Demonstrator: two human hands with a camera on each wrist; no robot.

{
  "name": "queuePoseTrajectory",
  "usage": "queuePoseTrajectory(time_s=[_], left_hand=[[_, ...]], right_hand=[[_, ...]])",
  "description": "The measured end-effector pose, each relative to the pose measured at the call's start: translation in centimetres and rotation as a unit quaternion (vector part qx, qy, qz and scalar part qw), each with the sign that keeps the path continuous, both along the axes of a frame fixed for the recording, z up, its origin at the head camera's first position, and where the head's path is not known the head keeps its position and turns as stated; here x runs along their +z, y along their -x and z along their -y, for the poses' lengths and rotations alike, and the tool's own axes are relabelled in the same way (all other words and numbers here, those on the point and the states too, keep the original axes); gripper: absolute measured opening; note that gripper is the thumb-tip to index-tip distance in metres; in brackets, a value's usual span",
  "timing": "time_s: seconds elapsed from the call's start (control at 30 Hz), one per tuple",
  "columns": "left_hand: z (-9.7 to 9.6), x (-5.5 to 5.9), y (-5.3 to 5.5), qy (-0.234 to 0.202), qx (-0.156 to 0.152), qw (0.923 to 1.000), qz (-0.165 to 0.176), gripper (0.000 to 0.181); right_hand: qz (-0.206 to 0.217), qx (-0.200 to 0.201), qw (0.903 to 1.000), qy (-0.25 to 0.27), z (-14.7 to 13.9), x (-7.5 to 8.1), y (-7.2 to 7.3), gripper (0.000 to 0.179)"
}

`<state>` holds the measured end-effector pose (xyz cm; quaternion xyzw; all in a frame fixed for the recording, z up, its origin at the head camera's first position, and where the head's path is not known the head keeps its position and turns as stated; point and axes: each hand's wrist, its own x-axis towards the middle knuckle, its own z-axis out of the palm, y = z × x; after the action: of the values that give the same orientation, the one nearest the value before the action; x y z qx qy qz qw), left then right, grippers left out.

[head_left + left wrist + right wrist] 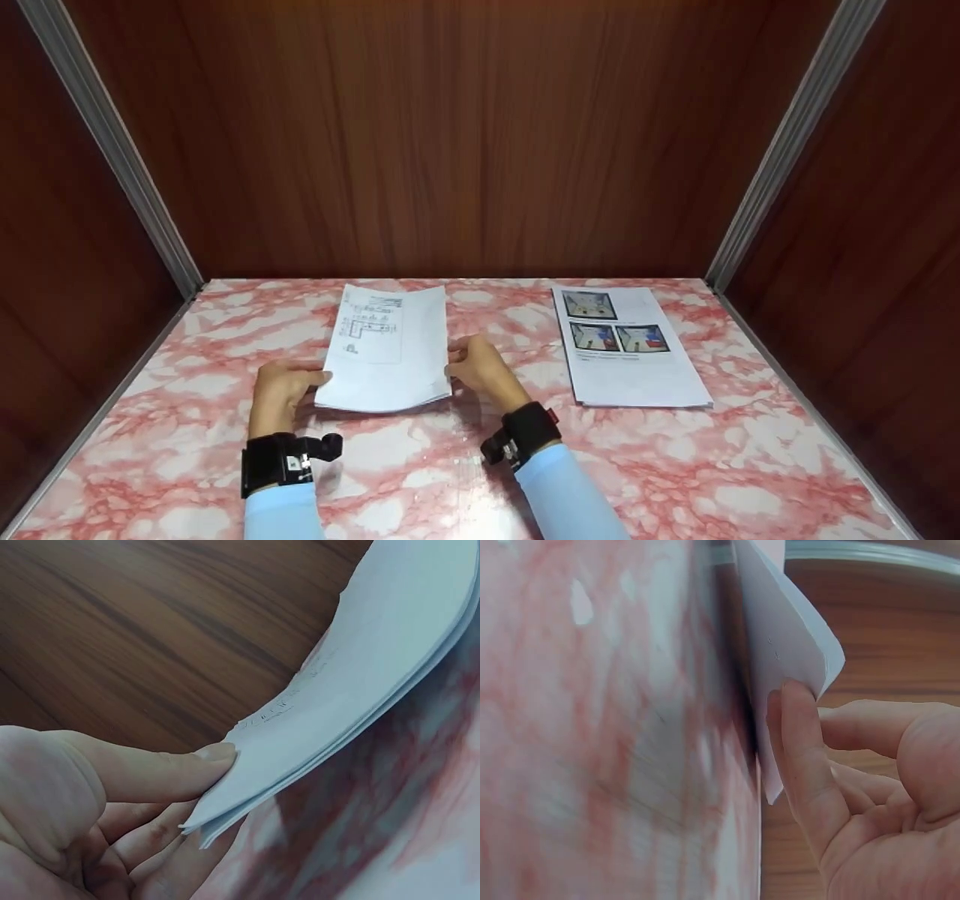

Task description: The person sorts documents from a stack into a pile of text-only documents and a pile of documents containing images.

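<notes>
A small stack of printed paper sheets [390,375] is held between both hands, its top page bearing a line drawing. The left hand [287,386] pinches its left edge, thumb on top and fingers beneath. In the left wrist view the sheets [337,712] show slightly separated layers and a sagging edge above the marbled surface. On the opposite side, the right hand [484,369] grips the right edge. From the right wrist, the fingers [804,742] lie along one face of the bent paper [780,637], with the thumb on the other side.
A second stack of paper [630,375], printed with colour photos, lies on the right of the red-and-white marbled table [750,450]. Brown wood-grain panels [450,135] with metal corner posts [795,135] enclose the back and sides.
</notes>
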<state>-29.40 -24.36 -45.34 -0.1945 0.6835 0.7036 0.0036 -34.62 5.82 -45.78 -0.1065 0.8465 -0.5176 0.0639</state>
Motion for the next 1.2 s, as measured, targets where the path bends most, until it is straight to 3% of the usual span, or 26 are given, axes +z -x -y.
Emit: queuePoseTrajectory(time_s=[0.1, 0.27, 0.5, 0.63, 0.8, 0.93, 1.03, 1.2], left_hand=[[0.1, -0.4, 0.0, 0.005, 0.015, 0.9998, 0.007, 0.044], [0.4, -0.8, 0.3, 0.049, 0.04, 0.998, 0.001, 0.036], [0.7, -1.2, 0.3, 0.106, 0.047, 0.9932, 0.009, 0.034], [0.6, -1.4, 0.0, 0.097, 0.051, 0.9939, 0.008, 0.037], [0.6, -1.5, -0.2, 0.073, 0.064, 0.9945, 0.038, 0.033], [0.9, -0.9, -0.6, 0.062, 0.062, 0.9936, 0.071, 0.03], [1.3, 0.0, -1.2, 0.071, 0.068, 0.9924, 0.074, 0.033], [1.9, 1.7, -1.7, 0.157, 0.078, 0.9835, 0.043, 0.041]], right_hand=[[0.008, 0.004, 0.9999, -0.005, 0.4, -0.4, 0.0, 0.046], [0.033, 0.035, 0.9986, 0.02, 0.7, -0.6, -0.1, 0.051], [0.028, 0.046, 0.9985, 0.009, 0.7, -0.5, 0.1, 0.053], [0.025, 0.045, 0.9987, 0.001, 0.7, -0.5, 0.1, 0.05], [0.034, 0.045, 0.9984, 0.005, 0.7, -0.7, 0.0, 0.047], [0.056, 0.043, 0.9974, 0.016, 0.0, -0.4, 0.0, 0.048], [0.056, 0.035, 0.9978, 0.002, -1.3, 0.3, 0.1, 0.048], [0.012, 0.003, 0.9989, -0.046, -4.1, 2.0, 0.4, 0.043]])
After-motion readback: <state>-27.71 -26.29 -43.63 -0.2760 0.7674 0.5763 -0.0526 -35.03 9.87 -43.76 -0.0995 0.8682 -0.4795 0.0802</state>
